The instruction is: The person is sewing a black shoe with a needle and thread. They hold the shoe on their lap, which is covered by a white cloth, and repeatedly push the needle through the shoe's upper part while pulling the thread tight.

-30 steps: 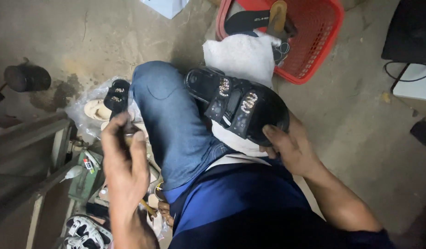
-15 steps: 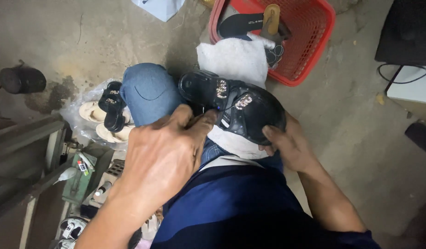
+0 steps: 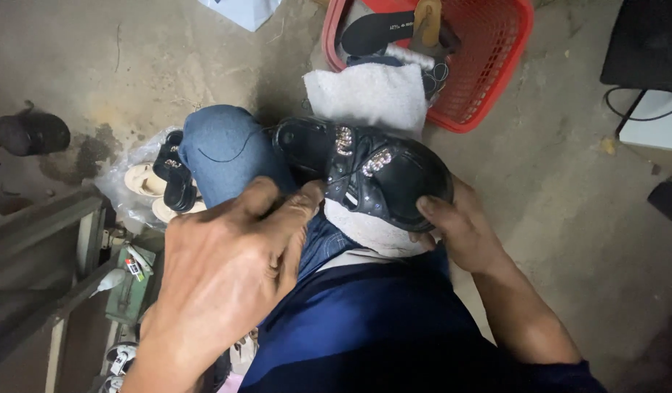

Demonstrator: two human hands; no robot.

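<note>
1. At the bottom centre of the frame, the person's dark blue shirt (image 3: 394, 327) fills the nearest ground, with both forearms reaching up from it.
2. The left hand (image 3: 234, 269) sits large in the lower left, back to the camera, fingers bunched narrow with the fingertips pinched together just beside the near edge of the sandal. A thin dark thread (image 3: 227, 156) curves across the knee above it, but whether the fingertips grip it cannot be told.
3. The right hand (image 3: 456, 229) is right of centre, curled around the rounded end of the black sandal (image 3: 372, 171) — thumb on the upper edge, fingers under it, holding it firmly.
4. The sandal lies in the middle of the frame, tilted across the lap, on a white cloth (image 3: 369, 225) that shows beneath it. Its straps carry two sparkling buckles.
5. The blue-jeaned knee (image 3: 223, 149) rises just left of the sandal, touching it.
6. In the left of the frame, on the floor past the knee, a clear plastic bag (image 3: 129, 185) holds beige and black sandals; below it stands a green metal block (image 3: 132, 291) beside a grey metal frame (image 3: 38, 225).
7. Above the sandal lies a white towel (image 3: 365, 94), its far edge against a red plastic basket (image 3: 489, 65) in the upper centre — inside are a black insole (image 3: 380, 33) and a wooden-handled tool (image 3: 427, 18).
8. A dark round object (image 3: 30, 135) rests at the far left on the concrete floor (image 3: 569, 189).
</note>
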